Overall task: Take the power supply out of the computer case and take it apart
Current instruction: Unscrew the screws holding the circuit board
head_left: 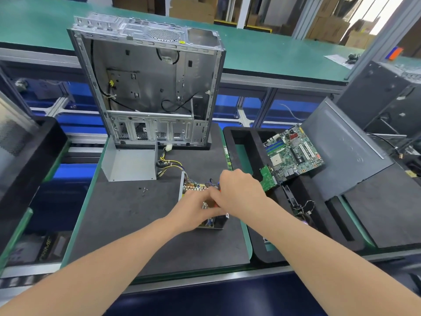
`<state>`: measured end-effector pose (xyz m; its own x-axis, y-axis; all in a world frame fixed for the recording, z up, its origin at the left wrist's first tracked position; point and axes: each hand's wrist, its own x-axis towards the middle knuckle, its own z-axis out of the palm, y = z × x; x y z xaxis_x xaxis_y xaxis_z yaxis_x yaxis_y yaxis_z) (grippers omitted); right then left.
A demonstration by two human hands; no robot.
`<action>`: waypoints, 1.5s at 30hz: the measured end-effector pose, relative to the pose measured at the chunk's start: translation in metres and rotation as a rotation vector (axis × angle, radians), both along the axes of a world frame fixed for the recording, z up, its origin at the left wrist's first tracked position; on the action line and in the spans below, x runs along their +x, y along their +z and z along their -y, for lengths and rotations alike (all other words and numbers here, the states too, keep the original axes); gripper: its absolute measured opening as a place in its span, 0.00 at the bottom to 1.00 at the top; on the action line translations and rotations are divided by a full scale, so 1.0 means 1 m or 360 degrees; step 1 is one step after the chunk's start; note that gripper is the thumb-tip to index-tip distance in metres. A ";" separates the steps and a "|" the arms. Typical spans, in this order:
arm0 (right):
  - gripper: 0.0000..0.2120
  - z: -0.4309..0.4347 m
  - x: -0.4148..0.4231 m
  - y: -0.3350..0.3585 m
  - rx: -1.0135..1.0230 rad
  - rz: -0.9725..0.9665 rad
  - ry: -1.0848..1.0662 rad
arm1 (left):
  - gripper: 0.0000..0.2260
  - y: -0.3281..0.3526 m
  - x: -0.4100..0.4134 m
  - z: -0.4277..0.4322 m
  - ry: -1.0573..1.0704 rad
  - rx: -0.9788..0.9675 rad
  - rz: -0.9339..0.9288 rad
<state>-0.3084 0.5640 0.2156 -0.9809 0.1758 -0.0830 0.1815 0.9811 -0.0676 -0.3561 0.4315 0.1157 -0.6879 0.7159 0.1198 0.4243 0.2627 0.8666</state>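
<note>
Working both hands over the PSU (196, 187), which sits open on the dark mat (127, 220), near-right of centre, out of the case (148, 87). Its board and copper coils are exposed at the far-left corner; the rest is mostly under the hands. Left hand (193, 212) lies on top of the PSU, fingers blurred, so can't tell whether it grips anything. Right hand (239, 190) is just beside it, touching or nearly so, fist-curled round an orange item (218, 190) that's too hidden to name. Wires (169, 164), yellow and black, run from the PSU's far-left corner toward the case and end in a white plug. Case stands upright at the far edge of the mat, open side facing the camera, gutted apart from some black cables. Grey metal cover (129, 165) lies just near-left of the case, beside the wires. A few small screws (144, 191) sit loose on the mat, left of the PSU. Right of the mat a black tray (257, 153) holds a motherboard (293, 153), tilted, with a small green card (268, 180) at its near corner. Grey panel (341, 156) leans further right.
</note>
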 end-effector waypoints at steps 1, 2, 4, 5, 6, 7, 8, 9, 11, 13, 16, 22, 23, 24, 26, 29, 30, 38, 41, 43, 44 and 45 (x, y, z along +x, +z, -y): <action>0.18 -0.002 -0.002 -0.001 -0.0103 0.0034 -0.0043 | 0.14 0.001 -0.001 0.000 -0.0007 0.0004 0.0025; 0.18 -0.004 -0.004 -0.002 -0.0185 0.0063 -0.0074 | 0.13 0.002 -0.003 0.000 -0.0031 -0.0005 0.0050; 0.17 -0.011 -0.007 -0.003 -0.0259 0.0116 -0.0070 | 0.08 0.002 -0.008 0.001 -0.0089 -0.0056 0.0082; 0.16 -0.014 -0.007 -0.004 -0.0271 0.0148 -0.0026 | 0.06 0.001 -0.009 0.002 -0.0105 -0.0078 0.0090; 0.16 -0.018 -0.008 -0.004 -0.0277 0.0184 0.0049 | 0.07 0.000 -0.010 0.003 -0.0107 -0.0095 0.0084; 0.16 -0.022 -0.010 -0.003 -0.0282 0.0216 0.0152 | 0.09 -0.001 -0.010 0.003 -0.0105 -0.0106 0.0079; 0.15 -0.026 -0.012 -0.003 -0.0290 0.0244 0.0265 | 0.10 -0.004 -0.011 0.003 -0.0107 -0.0125 0.0059; 0.15 -0.031 -0.014 -0.002 -0.0300 0.0263 0.0380 | 0.10 -0.004 -0.012 0.003 -0.0127 -0.0134 0.0055; 0.13 -0.039 -0.021 0.000 -0.0303 0.0295 0.0622 | 0.04 -0.008 -0.014 0.003 -0.0154 -0.0176 0.0100; 0.09 -0.045 -0.029 0.002 -0.0308 0.0348 0.0941 | 0.09 -0.011 -0.017 0.005 -0.0192 -0.0217 0.0129; 0.05 -0.048 -0.036 0.009 -0.0335 0.0469 0.1270 | 0.17 -0.010 -0.016 0.006 -0.0242 -0.0185 0.0121; 0.10 -0.024 -0.005 0.009 -0.0105 0.0072 0.0752 | 0.10 -0.005 -0.011 0.009 -0.0211 -0.0085 0.0156; 0.14 -0.014 0.000 0.005 0.0011 -0.0001 0.0538 | 0.08 -0.004 -0.010 0.010 -0.0196 -0.0078 0.0133; 0.18 -0.004 0.003 0.003 0.0075 -0.0048 0.0298 | 0.09 -0.003 -0.009 0.010 -0.0179 -0.0076 0.0104; 0.22 0.015 0.003 -0.002 0.0098 -0.0091 -0.0070 | 0.14 -0.002 -0.007 0.008 -0.0158 -0.0101 0.0054; 0.15 0.025 -0.002 -0.012 0.0035 -0.0170 -0.0194 | 0.16 -0.005 -0.009 0.009 -0.0124 -0.0192 0.0060; 0.09 0.024 -0.003 -0.015 -0.0019 -0.0192 -0.0172 | 0.15 -0.005 -0.009 0.009 -0.0128 -0.0201 0.0098; 0.16 -0.011 -0.026 -0.005 -0.0061 -0.0004 0.0822 | 0.19 -0.005 -0.015 0.012 -0.0222 -0.0224 0.0239; 0.10 -0.031 -0.033 0.003 -0.0130 0.0080 0.1205 | 0.17 -0.001 -0.016 0.012 -0.0277 -0.0207 0.0252; 0.07 -0.037 -0.030 0.006 -0.0113 0.0086 0.1289 | 0.11 0.001 -0.016 0.010 -0.0297 -0.0205 0.0179; 0.07 -0.037 -0.026 0.006 -0.0095 0.0052 0.1242 | 0.09 0.002 -0.016 0.009 -0.0299 -0.0212 0.0133; 0.08 -0.034 -0.021 0.006 -0.0076 -0.0010 0.1115 | 0.08 0.002 -0.016 0.008 -0.0290 -0.0218 0.0095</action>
<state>-0.3298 0.5983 0.2213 -0.8623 -0.5017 -0.0690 -0.4930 0.8627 -0.1125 -0.3720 0.4230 0.1180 -0.5490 0.8355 -0.0242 0.4244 0.3035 0.8531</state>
